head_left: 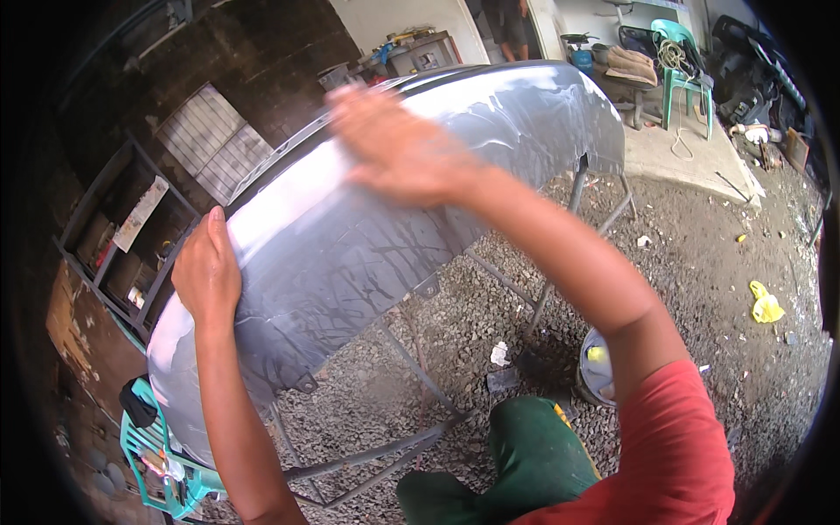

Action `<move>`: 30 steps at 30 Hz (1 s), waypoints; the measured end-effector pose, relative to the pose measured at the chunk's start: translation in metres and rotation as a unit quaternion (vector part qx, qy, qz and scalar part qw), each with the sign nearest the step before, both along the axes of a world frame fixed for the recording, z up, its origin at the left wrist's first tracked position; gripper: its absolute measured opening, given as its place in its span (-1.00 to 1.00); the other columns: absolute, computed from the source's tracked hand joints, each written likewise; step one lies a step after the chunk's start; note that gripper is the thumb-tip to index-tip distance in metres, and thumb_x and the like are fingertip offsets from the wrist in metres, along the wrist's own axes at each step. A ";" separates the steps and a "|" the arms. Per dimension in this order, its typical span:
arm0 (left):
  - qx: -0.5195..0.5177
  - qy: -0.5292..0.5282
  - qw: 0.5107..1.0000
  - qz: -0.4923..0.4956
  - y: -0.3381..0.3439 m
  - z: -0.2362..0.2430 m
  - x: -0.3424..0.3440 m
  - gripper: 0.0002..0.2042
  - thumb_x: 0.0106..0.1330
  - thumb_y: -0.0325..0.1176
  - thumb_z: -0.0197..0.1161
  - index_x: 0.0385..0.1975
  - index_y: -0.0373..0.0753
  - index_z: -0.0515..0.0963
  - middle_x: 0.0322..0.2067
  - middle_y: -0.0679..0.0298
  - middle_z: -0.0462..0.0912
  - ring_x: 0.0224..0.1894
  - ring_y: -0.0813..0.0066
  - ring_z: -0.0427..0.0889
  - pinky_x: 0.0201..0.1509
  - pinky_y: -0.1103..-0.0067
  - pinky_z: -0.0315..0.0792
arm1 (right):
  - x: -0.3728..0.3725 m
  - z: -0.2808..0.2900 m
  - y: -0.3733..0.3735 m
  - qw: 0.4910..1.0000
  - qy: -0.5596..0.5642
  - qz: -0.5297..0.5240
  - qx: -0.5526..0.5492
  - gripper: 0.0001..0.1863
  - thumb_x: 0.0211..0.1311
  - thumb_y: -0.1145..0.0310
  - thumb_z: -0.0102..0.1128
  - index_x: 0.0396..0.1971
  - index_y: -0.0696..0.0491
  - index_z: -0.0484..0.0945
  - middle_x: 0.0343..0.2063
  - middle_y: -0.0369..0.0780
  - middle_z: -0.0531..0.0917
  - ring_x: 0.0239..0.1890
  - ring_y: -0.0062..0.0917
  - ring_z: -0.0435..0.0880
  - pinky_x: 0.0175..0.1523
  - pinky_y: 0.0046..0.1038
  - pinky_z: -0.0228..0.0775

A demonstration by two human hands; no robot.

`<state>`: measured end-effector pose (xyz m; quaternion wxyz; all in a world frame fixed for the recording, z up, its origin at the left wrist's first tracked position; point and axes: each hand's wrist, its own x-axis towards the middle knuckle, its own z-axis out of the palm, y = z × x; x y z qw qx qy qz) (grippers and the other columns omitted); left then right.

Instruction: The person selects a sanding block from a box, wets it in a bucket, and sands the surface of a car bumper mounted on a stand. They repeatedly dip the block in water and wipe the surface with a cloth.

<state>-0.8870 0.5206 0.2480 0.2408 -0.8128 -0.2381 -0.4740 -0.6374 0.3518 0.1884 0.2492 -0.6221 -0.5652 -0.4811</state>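
Observation:
A long curved grey panel, like a car bumper (367, 289), with white patches and wet streaks, rests on a tubular metal stand (420, 385). My left hand (208, 271) grips its upper edge at the left, fingers curled over the rim, thumb on top. My right hand (394, 144) is on or just over the white band along the panel's top, smeared by motion; whether anything is under its palm I cannot tell.
A bucket (593, 385) stands on gravel below right. A green chair (140, 429) and dark shelf frame (96, 245) are left. Behind right are chairs (678, 87), a concrete slab (700, 166), a yellow plastic bag (766, 302). Another person's legs (507, 31) show in the doorway.

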 end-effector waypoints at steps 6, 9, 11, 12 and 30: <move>-0.028 -0.001 1.000 -0.001 -0.004 -0.006 0.017 -0.50 0.55 -0.04 -0.18 -0.18 -0.27 0.68 -0.22 -0.02 0.70 -0.14 -0.06 0.65 -0.04 0.25 0.48 | 0.024 -0.005 -0.018 0.990 0.084 -0.098 0.061 -0.15 0.49 -0.12 -0.30 0.47 0.27 -0.15 0.50 0.04 -0.14 0.57 -0.26 -0.29 0.59 -0.34 -0.52; -0.041 -0.003 0.999 -0.001 -0.002 -0.008 0.014 -0.49 0.54 -0.03 -0.17 -0.18 -0.28 0.68 -0.19 -0.01 0.71 -0.12 -0.05 0.65 -0.02 0.26 0.48 | -0.051 0.005 0.032 0.997 0.013 0.069 -0.003 -0.16 0.48 -0.15 -0.28 0.44 0.28 -0.01 0.49 0.03 -0.04 0.56 -0.25 -0.18 0.60 -0.30 -0.45; -0.036 -0.004 0.999 0.004 -0.002 -0.005 0.009 -0.49 0.54 -0.02 -0.17 -0.18 -0.28 0.69 -0.19 -0.01 0.71 -0.11 -0.04 0.65 -0.01 0.26 0.48 | -0.032 0.009 0.022 0.998 -0.013 0.057 -0.030 -0.18 0.49 -0.15 -0.29 0.45 0.24 -0.01 0.49 0.00 -0.03 0.56 -0.29 -0.18 0.60 -0.31 -0.45; -0.033 -0.009 0.999 0.010 -0.001 -0.001 0.002 -0.49 0.54 -0.02 -0.16 -0.18 -0.28 0.69 -0.18 0.00 0.71 -0.10 -0.03 0.65 -0.01 0.27 0.48 | -0.012 0.005 0.014 1.000 -0.002 0.017 -0.001 -0.19 0.50 -0.13 -0.31 0.46 0.21 -0.03 0.50 -0.01 -0.05 0.57 -0.30 -0.21 0.60 -0.32 -0.47; -0.045 -0.019 0.999 0.007 -0.005 -0.005 0.013 -0.49 0.54 -0.01 -0.16 -0.13 -0.29 0.68 -0.16 -0.01 0.70 -0.09 -0.08 0.63 0.01 0.26 0.46 | 0.088 -0.021 -0.055 0.972 0.140 -0.115 0.150 -0.22 0.49 -0.01 -0.22 0.44 0.29 -0.04 0.47 0.10 -0.03 0.56 -0.22 -0.18 0.59 -0.25 -0.47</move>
